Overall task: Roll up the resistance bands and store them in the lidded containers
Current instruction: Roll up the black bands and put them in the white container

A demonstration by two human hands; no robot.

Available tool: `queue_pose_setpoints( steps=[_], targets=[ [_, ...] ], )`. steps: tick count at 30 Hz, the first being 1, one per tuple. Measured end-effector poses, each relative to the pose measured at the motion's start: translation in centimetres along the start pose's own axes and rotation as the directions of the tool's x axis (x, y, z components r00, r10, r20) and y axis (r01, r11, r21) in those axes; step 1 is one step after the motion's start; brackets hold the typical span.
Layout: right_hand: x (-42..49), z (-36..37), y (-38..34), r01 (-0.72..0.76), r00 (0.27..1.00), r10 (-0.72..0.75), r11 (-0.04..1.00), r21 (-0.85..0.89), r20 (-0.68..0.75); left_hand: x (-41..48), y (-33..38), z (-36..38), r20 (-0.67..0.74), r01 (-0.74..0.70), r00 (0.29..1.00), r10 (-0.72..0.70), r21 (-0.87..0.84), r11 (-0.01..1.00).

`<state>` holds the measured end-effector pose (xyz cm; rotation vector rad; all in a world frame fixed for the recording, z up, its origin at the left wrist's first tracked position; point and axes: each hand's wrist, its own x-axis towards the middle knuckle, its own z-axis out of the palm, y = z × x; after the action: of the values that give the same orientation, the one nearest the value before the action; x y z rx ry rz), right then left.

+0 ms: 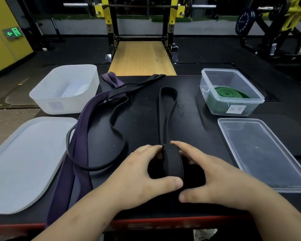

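A wide black resistance band lies down the middle of the black platform, its near end wound into a thick roll. My left hand grips the roll from the left and my right hand from the right, both shut on it. The band's free loop stretches away from me. A purple band and a thin black band lie loose to the left. A coiled green band sits inside the clear container at the back right.
A frosted white container stands at the back left with its lid nearer me. A clear lid lies at the right. The platform's red front edge is just below my wrists. A squat rack stands beyond.
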<state>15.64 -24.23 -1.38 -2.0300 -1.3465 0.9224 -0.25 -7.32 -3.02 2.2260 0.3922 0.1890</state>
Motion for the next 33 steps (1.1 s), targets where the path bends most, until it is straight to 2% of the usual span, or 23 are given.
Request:
queue_pose_setpoints(
  steps=[8,10,13,21,25,28,33],
  targets=[
    [0.6,1.6,-1.1,-0.008,0.989,-0.010,0.993,-0.117,-0.149,-0.3,0.1,0.0,0.003,0.048,0.999,-0.048,0.058,0.997],
    [0.7,1.8,-1.1,0.003,0.986,-0.017,0.996,-0.084,-0.168,-0.3,0.1,-0.1,0.008,0.060,0.998,-0.061,0.071,0.996],
    [0.6,2.1,-1.0,0.035,0.986,-0.036,0.999,-0.009,-0.163,-0.4,-0.1,0.0,0.016,0.074,0.997,-0.076,0.078,0.994],
    [1.0,1.5,-1.0,0.060,0.987,-0.056,0.998,0.022,-0.150,-0.6,-0.1,-0.1,0.034,0.086,0.995,-0.089,0.075,0.993],
    [1.1,0.8,-1.2,0.078,0.986,-0.074,0.997,0.023,-0.149,-0.7,-0.3,-1.0,0.107,0.082,0.991,-0.086,0.041,0.996],
    [1.0,0.7,-1.3,0.104,0.982,-0.098,0.994,0.025,-0.164,-0.8,-0.4,-1.1,0.143,0.072,0.986,-0.083,0.080,0.994],
    [1.3,1.3,-0.9,0.063,0.989,-0.058,0.997,0.033,-0.134,-0.8,-0.5,-0.2,0.072,0.080,0.993,-0.089,0.123,0.989]
  ],
)
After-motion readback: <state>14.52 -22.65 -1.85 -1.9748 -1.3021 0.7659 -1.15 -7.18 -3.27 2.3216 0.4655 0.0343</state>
